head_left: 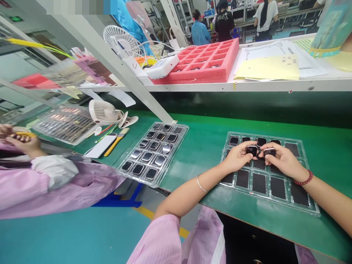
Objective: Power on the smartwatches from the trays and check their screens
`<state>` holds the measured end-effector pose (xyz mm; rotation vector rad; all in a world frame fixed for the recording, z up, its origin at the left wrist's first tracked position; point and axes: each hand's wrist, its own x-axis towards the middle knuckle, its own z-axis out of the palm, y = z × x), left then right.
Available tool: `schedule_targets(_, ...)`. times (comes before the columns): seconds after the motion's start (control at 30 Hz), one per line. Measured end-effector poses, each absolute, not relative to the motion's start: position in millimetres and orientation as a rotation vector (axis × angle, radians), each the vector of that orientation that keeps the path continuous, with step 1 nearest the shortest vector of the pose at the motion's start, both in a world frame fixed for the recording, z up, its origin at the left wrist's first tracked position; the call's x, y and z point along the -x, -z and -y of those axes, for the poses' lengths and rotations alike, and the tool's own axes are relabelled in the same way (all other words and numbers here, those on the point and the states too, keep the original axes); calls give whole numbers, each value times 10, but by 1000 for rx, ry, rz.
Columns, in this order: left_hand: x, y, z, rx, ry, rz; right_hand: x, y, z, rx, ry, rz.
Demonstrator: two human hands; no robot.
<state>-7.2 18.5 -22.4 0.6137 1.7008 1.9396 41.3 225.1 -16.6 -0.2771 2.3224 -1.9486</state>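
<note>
Over the clear plastic tray point(258, 198) on the right of the green bench, my left hand point(239, 157) pinches a small dark square watch-like piece point(251, 150) between thumb and fingers. Close beside it, my right hand point(284, 159) holds a similar dark piece point(269, 151). The two pieces are a small gap apart. Dark square pieces fill part of the tray's back row, and black pads line other compartments; my hands hide some of the middle. Left of my left arm lies another clear tray point(141, 149) filled with dark square pieces.
A white shelf edge point(264, 86) spans the bench, bearing a red foam tray point(231, 60) and papers. A slanted post point(137, 82) comes down behind the left tray. At left are a fan point(103, 112), a yellow-handled brush point(114, 144) and a co-worker's hands point(26, 143).
</note>
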Motion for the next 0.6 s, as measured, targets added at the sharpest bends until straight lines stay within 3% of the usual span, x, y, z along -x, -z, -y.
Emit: schedule_targets(0.6, 72, 171, -182, -502, -1934, -1796, -428, 132, -2258, 264, 1929, -2303)
